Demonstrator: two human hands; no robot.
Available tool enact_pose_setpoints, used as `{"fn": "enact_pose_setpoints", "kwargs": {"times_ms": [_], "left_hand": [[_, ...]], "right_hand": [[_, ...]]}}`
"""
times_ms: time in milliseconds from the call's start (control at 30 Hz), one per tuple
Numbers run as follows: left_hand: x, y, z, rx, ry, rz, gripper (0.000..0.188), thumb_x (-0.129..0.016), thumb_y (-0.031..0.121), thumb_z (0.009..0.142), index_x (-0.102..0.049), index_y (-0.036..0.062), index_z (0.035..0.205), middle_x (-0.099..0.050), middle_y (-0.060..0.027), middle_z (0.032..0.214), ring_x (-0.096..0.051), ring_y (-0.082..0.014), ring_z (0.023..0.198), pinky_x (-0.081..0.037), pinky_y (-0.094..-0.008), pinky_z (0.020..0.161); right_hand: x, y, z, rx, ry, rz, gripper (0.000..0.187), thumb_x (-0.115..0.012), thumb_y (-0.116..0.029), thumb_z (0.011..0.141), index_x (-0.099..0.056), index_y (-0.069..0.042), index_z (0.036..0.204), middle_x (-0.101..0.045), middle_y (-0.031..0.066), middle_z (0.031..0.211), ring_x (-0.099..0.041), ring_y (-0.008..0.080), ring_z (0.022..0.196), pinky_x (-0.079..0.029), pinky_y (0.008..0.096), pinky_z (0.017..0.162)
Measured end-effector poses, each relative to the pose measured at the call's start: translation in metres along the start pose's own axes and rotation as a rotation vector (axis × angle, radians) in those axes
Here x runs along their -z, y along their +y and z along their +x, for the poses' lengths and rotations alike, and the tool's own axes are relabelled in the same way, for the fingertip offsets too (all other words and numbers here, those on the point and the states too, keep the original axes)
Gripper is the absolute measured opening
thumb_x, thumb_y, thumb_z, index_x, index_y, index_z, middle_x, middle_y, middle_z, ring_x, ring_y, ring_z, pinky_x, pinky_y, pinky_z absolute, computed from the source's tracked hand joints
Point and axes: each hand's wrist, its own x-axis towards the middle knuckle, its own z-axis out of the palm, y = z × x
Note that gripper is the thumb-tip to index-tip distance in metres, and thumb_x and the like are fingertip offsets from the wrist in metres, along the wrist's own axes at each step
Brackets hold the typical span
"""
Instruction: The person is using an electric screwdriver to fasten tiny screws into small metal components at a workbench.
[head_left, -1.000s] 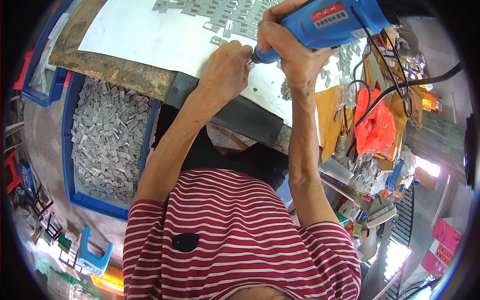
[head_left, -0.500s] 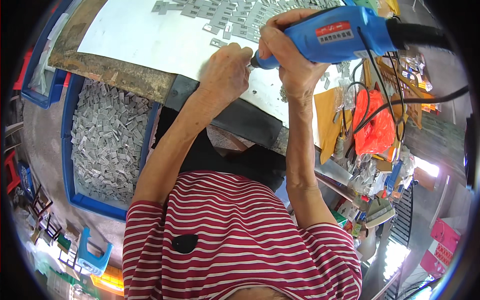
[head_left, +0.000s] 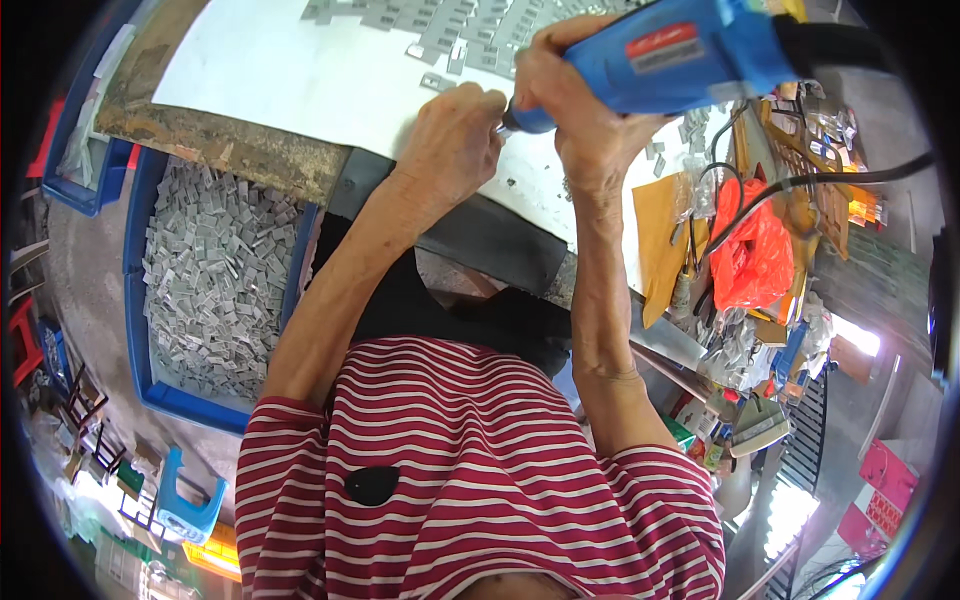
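From where I stand, the person in the red-and-white striped shirt [head_left: 470,440] leans in at a worn table [head_left: 220,150] with both forearms raised over its near edge. The right hand [head_left: 590,110] has its fingers wrapped around a blue power tool [head_left: 655,62] with a red and white label, which lies slantwise above the white sheet [head_left: 270,60] on the table — its narrow dark nose points left and down, right beside the fingers of the left hand [head_left: 455,135]. That left hand is bent over the sheet with its fingers curled in (the back of the hand faces up and hides most of the fingertips, so I cannot tell whether they pinch anything). Just beyond it, flat grey pieces [head_left: 475,32] with dark slots lie in loose rows on the sheet, some overlapping. A black strip [head_left: 490,240] runs along the table's near edge, below the left wrist. To the left and lower down, a blue tub [head_left: 190,400] holds a thick jumble of small grey parts [head_left: 220,285]. Right of the right forearm there is brown paper [head_left: 660,235], and next to it a crumpled red plastic bag [head_left: 750,250]; a black cord [head_left: 840,180] bends across above that bag. Down on the floor at the left — well apart from the hands — stands a light blue stool [head_left: 190,510].
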Motion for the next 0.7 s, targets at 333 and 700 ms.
{"fn": "enact_pose_setpoints", "kwargs": {"times_ms": [333, 700], "left_hand": [[-0.003, 0.006, -0.004, -0.009, 0.051, 0.0, 0.015, -0.063, 0.002, 0.065, -0.049, 0.0026, 0.071, -0.051, -0.0122, 0.072, -0.054, -0.0312, 0.075, -0.045, -0.0408, 0.065], [-0.01, 0.005, -0.006, -0.138, 0.087, 0.165, 0.016, -0.061, 0.004, 0.068, -0.047, 0.0033, 0.076, -0.055, -0.0145, 0.066, -0.057, -0.0331, 0.066, -0.046, -0.0406, 0.06]], "right_hand": [[0.024, 0.01, -0.009, -0.037, -0.052, 0.309, 0.021, -0.064, 0.004, 0.064, -0.054, 0.002, 0.083, -0.057, 0.0087, 0.066, -0.056, 0.0154, 0.054, -0.047, 0.0264, 0.05], [0.029, 0.005, -0.04, 0.121, 0.023, 0.396, 0.035, -0.07, -0.002, 0.068, -0.048, -0.003, 0.095, -0.057, 0.0075, 0.077, -0.055, 0.0123, 0.068, -0.045, 0.025, 0.061]]}}
